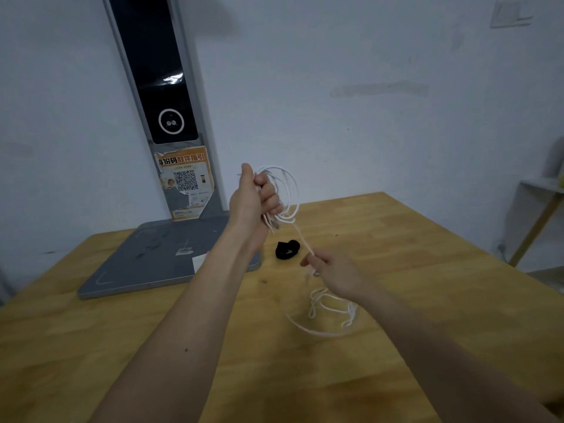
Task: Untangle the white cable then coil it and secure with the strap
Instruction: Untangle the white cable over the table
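**A:** Right, start on your left. Your left hand is raised off the table, fingers curled tight round a bundle of loops of the white cable. The loops fan out just to the right of your knuckles, and a few short ends hang below your fist.

**B:** And how will that bundle behave?

**A:** I'd judge it light and limp, with a little spring in it. The loops bow open instead of lying flat, so they will likely slide apart if your grip slackens. Keep your hold where all the turns cross inside your palm, not out on the rim of the loops.

**B:** Below that fist?

**A:** The black strap lies on the table, just under the left hand and apart from both hands. It looks soft and floppy; you could pick it up by one end.

**B:** Then the right side?

**A:** One strand runs taut, down from your left grip to your right hand, which pinches it between thumb and fingertips. Behind that pinch, nearer to you, the uncoiled rest of the cable lies loose on the table in a slack snarl. Its thin smooth jacket probably slips easily, so let it run through your pinch and watch for kinks.
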